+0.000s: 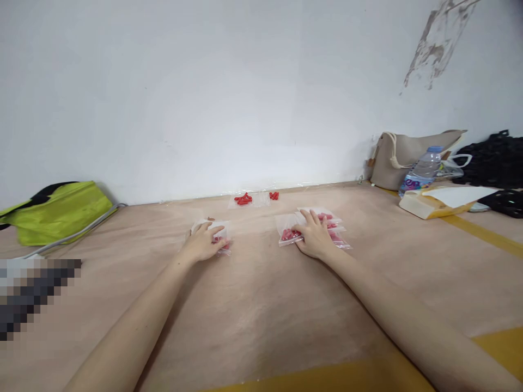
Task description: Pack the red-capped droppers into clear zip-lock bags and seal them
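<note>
My left hand (202,241) lies with fingers spread over a small clear zip bag (224,250) of red pieces, covering part of it. To the right, my right hand (314,235) rests with its fingers apart on several overlapping zip bags (337,239), also holding red pieces. One of these, a bag (288,235) on the near left side of that hand, shows its red contents beside the fingertips. Near the wall lie a clear bag with red pieces (244,199) and a small cluster of red pieces (274,196). What exactly the pieces are is too small to tell.
A yellow-green bag (65,212) with a grey cord lies at the left. On the right stand a beige bag (396,163), a water bottle (423,171), an open tissue pack (439,202) and a black frilly item (490,158). Yellow tape (486,234) crosses the brown surface.
</note>
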Available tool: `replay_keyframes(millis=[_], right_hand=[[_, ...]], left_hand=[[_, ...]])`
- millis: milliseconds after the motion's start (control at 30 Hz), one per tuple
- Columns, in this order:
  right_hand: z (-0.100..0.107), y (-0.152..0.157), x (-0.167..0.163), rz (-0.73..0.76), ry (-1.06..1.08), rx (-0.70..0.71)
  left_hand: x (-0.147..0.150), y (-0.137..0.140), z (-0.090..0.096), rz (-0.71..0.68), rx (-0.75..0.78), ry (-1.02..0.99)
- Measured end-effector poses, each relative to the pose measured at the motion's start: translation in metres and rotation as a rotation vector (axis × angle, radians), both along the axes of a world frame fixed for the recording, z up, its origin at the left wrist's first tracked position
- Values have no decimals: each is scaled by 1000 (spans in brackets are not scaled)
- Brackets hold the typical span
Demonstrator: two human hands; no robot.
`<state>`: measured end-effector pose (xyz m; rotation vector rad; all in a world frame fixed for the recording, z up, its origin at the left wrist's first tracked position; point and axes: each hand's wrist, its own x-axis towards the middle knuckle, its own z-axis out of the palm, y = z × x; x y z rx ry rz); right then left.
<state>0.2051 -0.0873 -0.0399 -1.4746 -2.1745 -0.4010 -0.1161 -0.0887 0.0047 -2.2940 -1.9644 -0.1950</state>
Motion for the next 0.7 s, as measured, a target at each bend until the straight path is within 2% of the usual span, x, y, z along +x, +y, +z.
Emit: replay_keyframes(millis=[100, 200, 333, 467, 600, 700], right_hand=[[-2, 0, 7, -15, -45, -64], [-5, -2, 18, -45, -71, -60], [-4, -3, 37, -80, -71, -69], [6, -7, 52, -62, -75, -148], [17, -17, 45, 39, -109, -85], [22, -24, 23, 151, -14, -3]], left_hand=[[3, -2, -3, 21, -86, -6], [8, -4, -5, -1, -100, -8], [14, -8, -10, -112, -61, -15], [27, -13, -19, -246, -24, -13], [53, -17, -31, -311, 63, -31], [79, -16, -39, -354, 153, -93]])
